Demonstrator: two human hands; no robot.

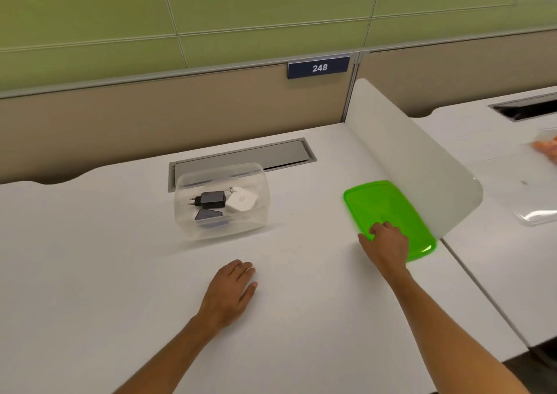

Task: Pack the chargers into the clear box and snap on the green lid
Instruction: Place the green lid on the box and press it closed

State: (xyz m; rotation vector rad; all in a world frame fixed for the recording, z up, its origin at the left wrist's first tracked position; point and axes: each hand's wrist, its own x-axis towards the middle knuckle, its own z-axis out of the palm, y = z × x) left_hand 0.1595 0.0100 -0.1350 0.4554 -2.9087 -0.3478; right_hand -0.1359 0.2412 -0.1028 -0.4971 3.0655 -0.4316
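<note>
Here a white table (120,258) holds a clear box (221,202) a little left of the middle. The box has no lid on it. Three chargers lie inside it. A black charger (211,199) lies at the far side of the box with its two pins pointing left. A white charger (242,201) lies just right of the black one, and the two look like they touch. A dark grey charger (208,215) lies nearer, just below the black one.

The green lid (388,212) lies flat on the table, well to the right of the box. It sits just beside a white divider (401,152) that stands up along the right side of the table.

The right hand (385,241) is on the near left corner of the lid. Its fingers (376,229) curl down on top of the lid and the thumb is at the lid's edge, so it looks like it is taking hold of the lid, but I cannot tell if the grip is tight.

The left hand (232,288) lies flat on the table, near the box but not touching it. It is open, palm down, and holds nothing.

Behind the box, a grey slot (271,155) is set into the table. On the far wall a blue sign (319,67) says 248
</note>
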